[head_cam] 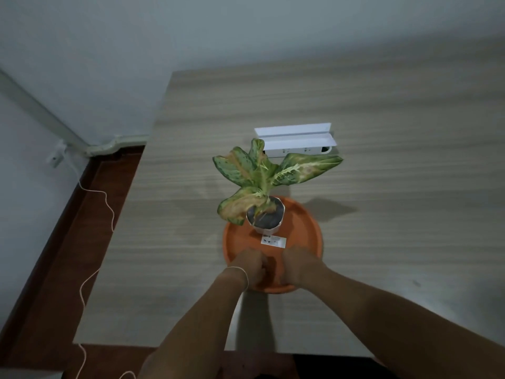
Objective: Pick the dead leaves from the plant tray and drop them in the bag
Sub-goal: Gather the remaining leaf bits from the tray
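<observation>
Head view: both curled hands, left hand (250, 265) and right hand (296, 265), are low in the orange tray (311, 231); contents cannot be told; leaves should be pinched lightly.

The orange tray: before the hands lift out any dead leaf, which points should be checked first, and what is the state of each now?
1. Orange tray lies flat on the table: ok.
2. Both hands are over the tray's near edge, left hand and right hand: ok.
3. A dead leaf is held in the fingers: cannot tell, both hands are curled and hide what is under them.
4. Plant pot stands upright in the tray: ok.
5. Bag is open and ready for dropping: not ok, the white bag lies folded flat behind the plant.
</observation>
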### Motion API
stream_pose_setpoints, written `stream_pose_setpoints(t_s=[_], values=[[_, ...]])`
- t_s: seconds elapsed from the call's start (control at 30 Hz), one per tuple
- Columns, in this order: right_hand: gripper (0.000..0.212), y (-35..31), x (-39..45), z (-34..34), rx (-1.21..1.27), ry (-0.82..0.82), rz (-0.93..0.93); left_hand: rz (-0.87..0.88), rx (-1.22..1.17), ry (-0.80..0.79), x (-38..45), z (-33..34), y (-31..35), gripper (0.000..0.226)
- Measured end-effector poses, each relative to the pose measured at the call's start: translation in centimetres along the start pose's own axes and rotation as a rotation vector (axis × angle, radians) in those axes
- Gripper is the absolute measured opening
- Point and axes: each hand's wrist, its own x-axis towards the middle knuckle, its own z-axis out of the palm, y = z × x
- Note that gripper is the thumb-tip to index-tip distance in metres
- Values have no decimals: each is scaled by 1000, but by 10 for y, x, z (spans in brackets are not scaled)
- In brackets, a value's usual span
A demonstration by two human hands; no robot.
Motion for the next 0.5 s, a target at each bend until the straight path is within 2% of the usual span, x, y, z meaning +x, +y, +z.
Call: stream_pose_setpoints(t_s=[0.17, 0.5], values=[[38, -2, 10, 5, -14, -29, 15, -21, -57, 0, -2, 3, -7, 29], [35, -8, 7, 4, 23, -19, 10, -20, -138, 98, -3, 13, -9, 29]])
